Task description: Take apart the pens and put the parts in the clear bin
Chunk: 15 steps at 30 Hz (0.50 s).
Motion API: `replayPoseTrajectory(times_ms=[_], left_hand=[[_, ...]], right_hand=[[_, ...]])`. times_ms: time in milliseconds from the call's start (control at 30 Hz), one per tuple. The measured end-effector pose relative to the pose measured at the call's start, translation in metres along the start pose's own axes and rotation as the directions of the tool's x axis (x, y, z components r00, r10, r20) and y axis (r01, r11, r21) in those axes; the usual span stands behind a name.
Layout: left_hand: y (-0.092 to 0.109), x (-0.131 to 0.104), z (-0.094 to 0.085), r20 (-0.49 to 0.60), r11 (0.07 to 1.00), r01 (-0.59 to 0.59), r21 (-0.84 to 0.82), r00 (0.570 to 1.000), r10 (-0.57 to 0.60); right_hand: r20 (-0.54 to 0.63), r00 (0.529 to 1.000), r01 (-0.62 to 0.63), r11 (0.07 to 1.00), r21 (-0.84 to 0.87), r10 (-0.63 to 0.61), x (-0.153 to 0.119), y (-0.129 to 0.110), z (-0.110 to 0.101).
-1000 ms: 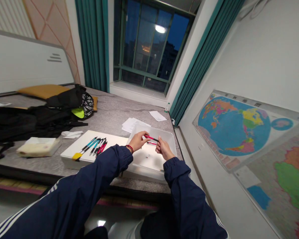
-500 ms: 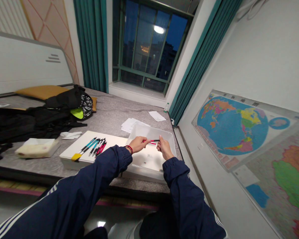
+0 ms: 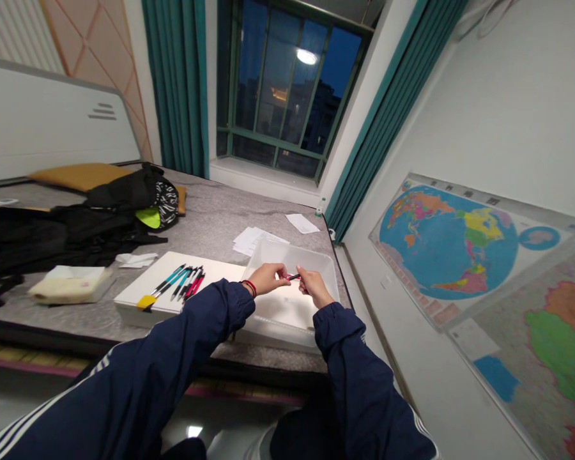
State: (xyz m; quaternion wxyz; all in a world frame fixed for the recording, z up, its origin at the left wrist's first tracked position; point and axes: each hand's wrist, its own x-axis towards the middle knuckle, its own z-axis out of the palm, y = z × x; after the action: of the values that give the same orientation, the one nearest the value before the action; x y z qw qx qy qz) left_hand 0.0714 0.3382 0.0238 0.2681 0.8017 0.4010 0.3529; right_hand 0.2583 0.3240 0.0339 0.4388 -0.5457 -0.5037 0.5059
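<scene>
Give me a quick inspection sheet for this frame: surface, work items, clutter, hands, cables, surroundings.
Surface: grey mattress-like surface, bearing a white board and a clear plastic bin.
Work items: one red and black pen held over the bin; a row of teal, black and red pens on the board, a yellow item at its near end.
Clutter: black bags, loose papers, a pale flat box.
Hands: left hand and right hand both pinch the pen, close together.
Cables: white ones high on the wall.
Surroundings: night window, teal curtains, world map on the wall.
</scene>
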Motion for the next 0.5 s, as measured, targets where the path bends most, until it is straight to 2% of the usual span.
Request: replayPoseTrajectory(times_ms=[233,500], left_hand=[[0.0009,0.0017,0.0014,0.071,0.997,0.027,-0.070,0.997,-0.022],[0.0085,0.0032,-0.0015,0.103,0.998,0.036,-0.047,0.994,-0.031]], right_hand=[[0.023,0.999,0.036,0.999,-0.020,-0.036,0.0033,0.0048,-0.0008],[0.027,0.997,0.071,0.997,-0.009,-0.071,0.0061,0.0078,-0.0019]])
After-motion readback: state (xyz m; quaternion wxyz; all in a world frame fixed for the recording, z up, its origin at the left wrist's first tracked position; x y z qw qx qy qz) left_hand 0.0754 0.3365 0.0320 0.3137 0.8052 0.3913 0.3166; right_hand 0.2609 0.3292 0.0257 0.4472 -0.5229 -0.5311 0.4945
